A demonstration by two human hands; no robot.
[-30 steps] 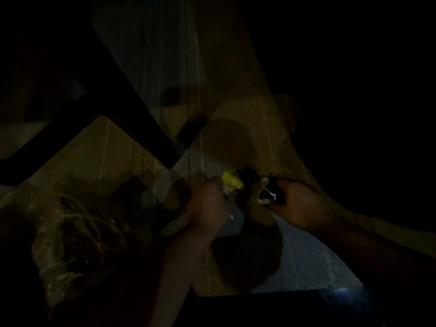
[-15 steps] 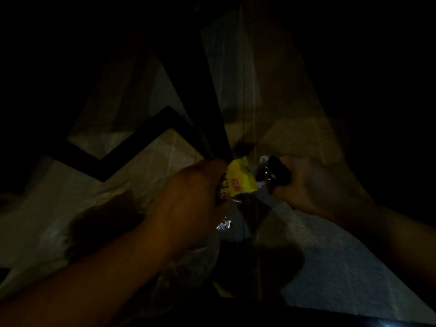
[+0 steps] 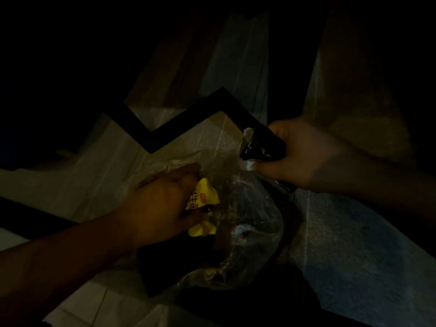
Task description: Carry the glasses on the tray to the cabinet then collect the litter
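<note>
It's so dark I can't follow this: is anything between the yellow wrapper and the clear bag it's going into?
Nothing visible. The left hand holds the yellow wrapper right at the mouth of the clear bag, and the right hand, gripping a black wrapper, is above and to the side, out of the way.

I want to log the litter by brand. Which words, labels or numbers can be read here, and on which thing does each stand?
Yellow wrapper, in the left hand: dark printed characters and a small red label, too blurred to read.
Black wrapper, in the right hand: no text visible.
Clear plastic bag: no text visible.
</note>
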